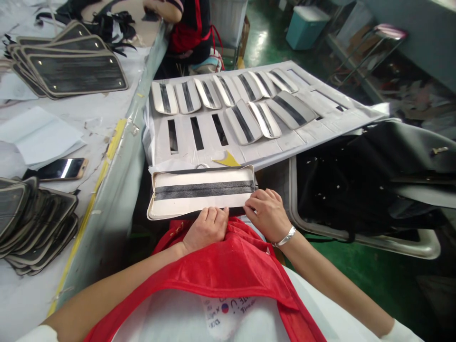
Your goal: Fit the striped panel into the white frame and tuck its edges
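Note:
Before me lies a long, shallow white-lined case piece [204, 179] with raised, rounded edges, a black stripe along its middle and a dark outer side. My left hand [210, 227] has its fingers closed over the near edge, right of the middle. At the near right corner, my right hand [269, 213] pinches the edge between thumb and fingers; a bracelet is on that wrist. Just beyond the piece, a yellow pointed scrap [228, 159] rests on the edge of a white slotted board [185, 137]. The underside of the piece is hidden.
Several white panels with black stripes [244, 123] lie on the board. On the left table are stacks of dark framed panels [78, 73], a phone [64, 169] and paper [39, 133]. A black-lined container [356, 171] stands at right. A person in a red apron [188, 33] sits beyond.

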Demonstrator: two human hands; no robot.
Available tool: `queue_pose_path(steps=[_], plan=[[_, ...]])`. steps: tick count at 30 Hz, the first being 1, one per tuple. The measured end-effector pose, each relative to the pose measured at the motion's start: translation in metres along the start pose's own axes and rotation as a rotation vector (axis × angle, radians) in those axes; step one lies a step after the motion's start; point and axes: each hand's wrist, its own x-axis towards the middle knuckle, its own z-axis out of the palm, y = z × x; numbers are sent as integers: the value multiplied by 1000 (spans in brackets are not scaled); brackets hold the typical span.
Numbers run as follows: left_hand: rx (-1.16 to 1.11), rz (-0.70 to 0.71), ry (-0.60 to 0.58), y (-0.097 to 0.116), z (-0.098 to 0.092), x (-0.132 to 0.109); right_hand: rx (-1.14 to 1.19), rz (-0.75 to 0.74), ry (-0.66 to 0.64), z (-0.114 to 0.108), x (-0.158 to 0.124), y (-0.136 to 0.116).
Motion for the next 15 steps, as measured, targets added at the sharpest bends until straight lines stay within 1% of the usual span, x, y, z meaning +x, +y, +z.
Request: queue_pose_path(steps=[4,7,10,13,15], plan=[[-54,28,-66,-4,-3,11,-82,19,-13,0,4,-6],[-138,-16,-105,-4,-1,18,-118,4,-44,-2,7,-10],[-195,-61,-104,-2,5,20,-153,-19,-25,-1,8,-10],[-239,-102,-95,-4,10,14,-185,-27,26,2,9,-5],[-311,-121,-71,-13,9,1,-204,17,79,3,10,-1]])
